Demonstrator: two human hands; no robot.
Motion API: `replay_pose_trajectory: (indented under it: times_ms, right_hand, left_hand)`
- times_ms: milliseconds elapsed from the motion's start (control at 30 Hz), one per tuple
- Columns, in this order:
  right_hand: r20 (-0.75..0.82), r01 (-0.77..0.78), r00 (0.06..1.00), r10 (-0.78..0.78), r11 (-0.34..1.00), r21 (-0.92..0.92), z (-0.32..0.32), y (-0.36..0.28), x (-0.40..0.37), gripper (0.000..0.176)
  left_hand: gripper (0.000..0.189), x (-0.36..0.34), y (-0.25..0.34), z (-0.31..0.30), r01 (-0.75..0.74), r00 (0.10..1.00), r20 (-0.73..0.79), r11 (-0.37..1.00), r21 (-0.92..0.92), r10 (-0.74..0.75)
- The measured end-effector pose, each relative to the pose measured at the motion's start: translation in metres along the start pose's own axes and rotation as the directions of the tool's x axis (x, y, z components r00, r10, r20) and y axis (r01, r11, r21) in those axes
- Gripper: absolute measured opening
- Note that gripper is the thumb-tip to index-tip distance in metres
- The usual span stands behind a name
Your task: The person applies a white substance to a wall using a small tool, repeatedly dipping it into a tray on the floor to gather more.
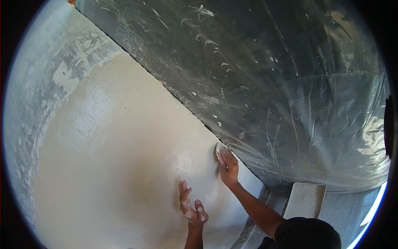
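Note:
My right hand [229, 166] presses a small flat spreader [219, 152], smeared with white plaster, against the wall by its border with the dark plastic sheet. Its fingers lie over the tool and cover most of it. Lower and to the left, my left hand [192, 205] is raised in front of the wet plaster surface [124, 157]. White paste sticks to its spread, slightly curled fingers, and nothing is in it. The plaster is cream-coloured, smooth and shiny in patches.
Grey plastic sheeting [257, 83], spotted with plaster, covers the upper right along a diagonal edge. Rough, patchy grey wall [62, 70] borders the plaster at the left. A pale rectangular tray [304, 199] with plaster residue stands at the lower right, near my right arm.

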State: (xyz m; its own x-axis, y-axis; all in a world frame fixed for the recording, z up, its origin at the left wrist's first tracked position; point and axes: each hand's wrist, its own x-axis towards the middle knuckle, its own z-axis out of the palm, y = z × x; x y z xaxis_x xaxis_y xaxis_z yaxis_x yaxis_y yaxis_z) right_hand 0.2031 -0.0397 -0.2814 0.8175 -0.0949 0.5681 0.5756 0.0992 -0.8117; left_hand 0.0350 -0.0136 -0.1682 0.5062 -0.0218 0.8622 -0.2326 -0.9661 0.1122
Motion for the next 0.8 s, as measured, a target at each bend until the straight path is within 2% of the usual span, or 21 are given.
replay_pose_trajectory:
  times_ms: [33,67,100,133,167,200,267,333,367,400,500,533,567,600,633,667,733,800]
  right_hand:
    - [0.015,0.018,1.0,-0.019,0.999,0.03,0.009,0.003,-0.015,0.053]
    - [0.09,-0.013,0.996,0.01,0.999,0.032,0.002,-0.015,-0.041,0.051]
    - [0.178,0.019,0.984,-0.028,0.998,0.055,-0.001,-0.019,-0.074,0.05]
    - [0.255,0.007,0.967,-0.016,0.999,0.036,-0.015,-0.034,-0.104,0.048]
    - [0.388,0.065,0.921,-0.035,0.996,-0.064,-0.03,-0.045,-0.125,0.047]
    - [0.387,0.067,0.921,-0.036,0.996,-0.064,-0.038,-0.043,-0.122,0.047]
    - [0.33,0.085,0.939,-0.101,0.994,0.063,-0.049,-0.037,-0.107,0.044]
    - [0.096,0.142,0.985,-0.14,0.99,-0.017,-0.044,-0.029,-0.038,0.042]
    - [-0.014,0.104,0.994,-0.105,0.994,-0.025,-0.037,-0.026,-0.007,0.045]
    - [-0.06,0.078,0.995,-0.083,0.994,-0.081,-0.024,-0.009,0.006,0.048]
    - [0.108,0.037,0.994,-0.027,0.995,-0.091,0.007,-0.003,-0.033,0.067]
    - [0.191,0.061,0.981,-0.044,0.995,-0.082,0.003,-0.012,-0.065,0.057]
    - [0.263,0.091,0.963,-0.061,0.99,-0.104,-0.003,-0.022,-0.099,0.055]
    - [0.403,0.156,0.909,-0.103,0.983,-0.101,-0.019,-0.029,-0.13,0.051]
    - [0.469,0.206,0.866,-0.172,0.978,-0.022,-0.04,-0.042,-0.145,0.047]
    - [0.471,0.211,0.864,-0.177,0.977,-0.02,-0.046,-0.043,-0.138,0.047]
    - [0.332,0.095,0.931,-0.154,0.978,0.188,-0.052,-0.043,-0.09,0.044]
    - [0.094,0.182,0.978,-0.187,0.981,0.061,-0.037,-0.05,-0.006,0.043]
  left_hand:
    - [0.039,0.001,-0.001,0.001,0.009,1.0,0.008,1.0,0.005,-0.009]
    - [0.039,0.003,-0.002,0.003,0.008,1.0,0.007,1.0,0.004,-0.008]
    - [0.04,0.003,-0.003,0.005,0.013,1.0,-0.002,1.0,-0.023,-0.013]
    - [0.04,0.004,-0.004,0.006,0.017,1.0,-0.012,0.999,-0.051,-0.018]
    - [0.04,0.003,-0.003,0.005,0.018,1.0,-0.013,0.998,-0.052,-0.019]
    - [0.04,0.004,-0.003,0.005,0.032,0.999,-0.01,0.998,-0.05,-0.032]
    - [0.04,0.005,-0.004,0.004,0.044,0.999,-0.006,0.998,-0.046,-0.044]
    - [0.04,0.0,-0.004,0.003,0.037,0.999,-0.028,0.997,-0.073,-0.04]
    - [0.04,-0.002,-0.004,0.003,0.041,0.999,-0.031,0.996,-0.074,-0.043]
    - [0.04,-0.005,-0.005,0.004,0.038,0.999,-0.025,0.997,-0.071,-0.04]
    - [0.04,-0.006,-0.003,0.005,0.043,0.999,-0.02,0.997,-0.061,-0.044]
    - [0.04,-0.005,-0.003,0.005,0.051,0.998,-0.018,0.997,-0.058,-0.052]
    - [0.04,-0.003,-0.003,0.004,0.048,0.999,-0.021,0.997,-0.056,-0.05]
    - [0.04,-0.001,-0.004,0.002,0.034,0.999,-0.017,0.998,-0.047,-0.035]
    - [0.04,0.0,-0.004,0.001,0.02,1.0,-0.014,0.999,-0.038,-0.021]
    - [0.04,-0.001,-0.005,-0.006,0.021,1.0,-0.019,0.999,-0.036,-0.021]
    - [0.041,-0.001,-0.005,-0.014,-0.014,0.999,-0.05,1.0,-0.023,0.012]
    - [0.041,-0.002,-0.004,-0.017,0.003,0.999,-0.054,1.0,-0.007,-0.003]
